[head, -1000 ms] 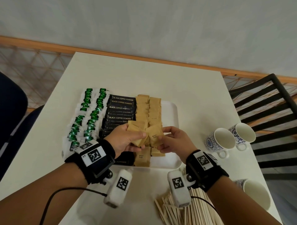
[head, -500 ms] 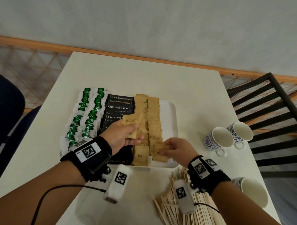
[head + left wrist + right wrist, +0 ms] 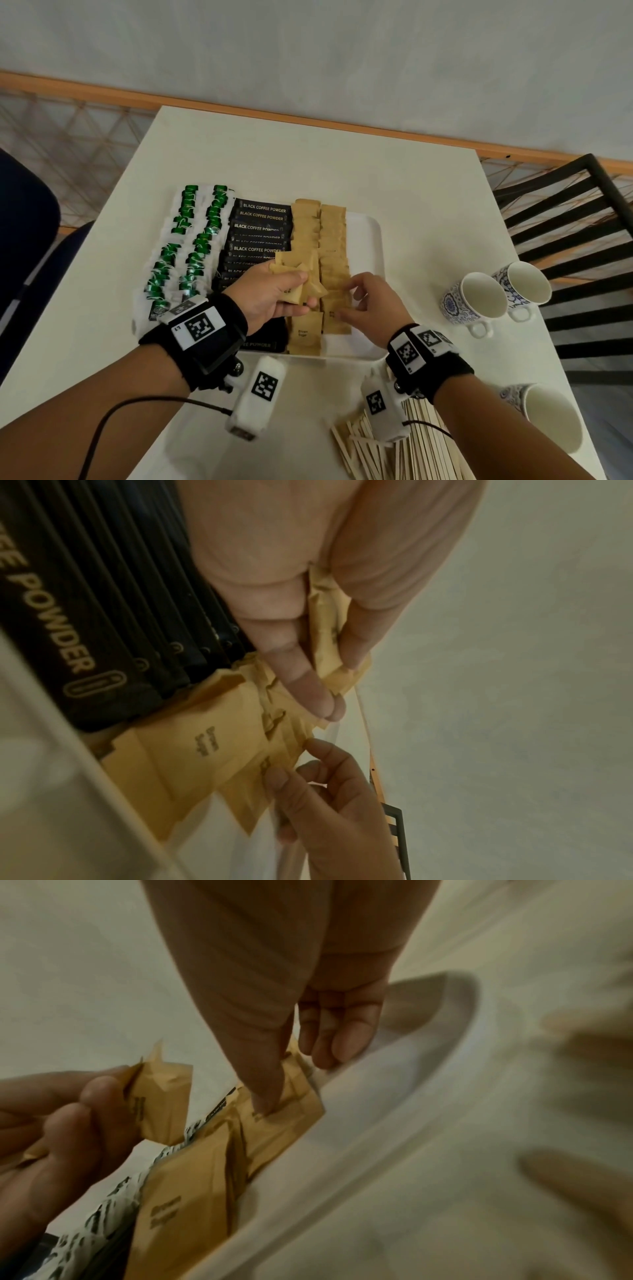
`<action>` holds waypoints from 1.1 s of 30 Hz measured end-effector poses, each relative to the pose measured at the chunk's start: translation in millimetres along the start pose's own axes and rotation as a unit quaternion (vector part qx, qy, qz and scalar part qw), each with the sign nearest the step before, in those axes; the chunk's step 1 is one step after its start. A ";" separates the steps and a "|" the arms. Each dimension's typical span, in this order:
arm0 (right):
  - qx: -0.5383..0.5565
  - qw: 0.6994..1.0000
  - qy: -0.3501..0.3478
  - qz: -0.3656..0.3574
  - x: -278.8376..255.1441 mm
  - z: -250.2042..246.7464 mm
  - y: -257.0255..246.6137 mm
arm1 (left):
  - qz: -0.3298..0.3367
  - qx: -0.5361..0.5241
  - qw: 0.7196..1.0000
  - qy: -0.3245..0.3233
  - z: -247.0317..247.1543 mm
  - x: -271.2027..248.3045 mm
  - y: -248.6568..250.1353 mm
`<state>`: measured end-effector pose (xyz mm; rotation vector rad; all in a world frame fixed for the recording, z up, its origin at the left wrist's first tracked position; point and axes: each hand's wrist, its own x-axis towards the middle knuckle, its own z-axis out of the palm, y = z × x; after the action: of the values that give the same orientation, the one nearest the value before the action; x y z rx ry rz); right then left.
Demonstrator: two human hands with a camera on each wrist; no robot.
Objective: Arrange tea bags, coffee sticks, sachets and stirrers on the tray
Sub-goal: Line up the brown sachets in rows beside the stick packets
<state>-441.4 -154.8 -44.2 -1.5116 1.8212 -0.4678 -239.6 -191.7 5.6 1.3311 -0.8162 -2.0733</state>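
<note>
The brown sugar sachets (image 3: 331, 246) are flat kraft-paper squares with small dark print, laid overlapping in two columns down the right half of the white tray (image 3: 364, 240), from its far edge to its near edge. Left of them on the tray lie black coffee sticks (image 3: 260, 228) lettered "BLACK COFFEE POWDER", and further left, at the tray's left edge, two columns of white tea bags (image 3: 191, 236) with green tags.

A loose bundle of sachets (image 3: 297, 279) is gripped in the left hand (image 3: 270, 296), thumb on top and fingers curled beneath, held just above the near part of the left sachet column. The right hand (image 3: 371, 305) reaches over the near end of the right column with its fingers bent; in the right wrist view its thumb tip presses down on a sachet lying in the tray (image 3: 281, 1118), while whether the other fingers pinch it cannot be told.

On the table (image 3: 308, 154), wooden stirrers (image 3: 421, 445) lie heaped at the near edge, under the right wrist. Three patterned cups (image 3: 479, 301) stand near the table's right edge, well apart from the tray.
</note>
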 end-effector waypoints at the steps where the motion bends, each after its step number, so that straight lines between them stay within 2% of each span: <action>1: 0.008 1.000 0.003 0.001 -1.8 -0.9 -0.5 | -0.003 0.001 1.000 -0.003 1.2 0.0 -0.7; 5: 0.087 0.995 0.033 -0.017 -13.6 -9.6 -11.3 | -0.013 0.002 1.000 -0.022 6.6 -0.5 -2.0; 9: 0.228 0.970 -0.089 -0.003 -19.6 -12.3 -29.4 | -0.032 0.005 0.998 -0.048 14.5 -3.1 -2.4; 10: 0.247 0.964 -0.100 0.000 -19.0 -12.1 -31.4 | -0.035 0.006 0.998 -0.051 16.2 -4.0 -2.3; 13: 0.257 0.963 -0.084 0.001 -17.4 -14.9 -33.5 | -0.026 0.013 0.999 -0.042 16.2 -5.2 -1.3; 16: 0.279 0.958 -0.062 0.025 -15.6 -19.3 -28.7 | -0.009 0.008 1.000 0.009 10.7 -2.2 0.5; 19: 0.310 0.947 -0.071 0.049 -16.1 -20.9 -25.1 | -0.011 0.009 0.999 0.042 5.0 0.3 1.0; 23: 0.305 0.949 -0.056 0.059 -19.3 -18.3 -23.0 | -0.013 0.039 0.999 0.033 5.6 0.1 -3.2; 28: 0.250 0.967 -0.008 0.049 -24.1 -19.3 -14.5 | -0.011 0.037 0.999 0.033 8.2 1.0 -7.6; 33: 0.288 0.955 -0.009 0.071 -26.8 -21.1 -5.8 | -0.017 0.028 0.999 0.037 7.8 -1.5 -8.2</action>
<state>-450.9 -134.1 -18.1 -0.9756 1.5762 -0.8248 -247.2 -183.5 3.0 1.4519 -0.8295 -2.0263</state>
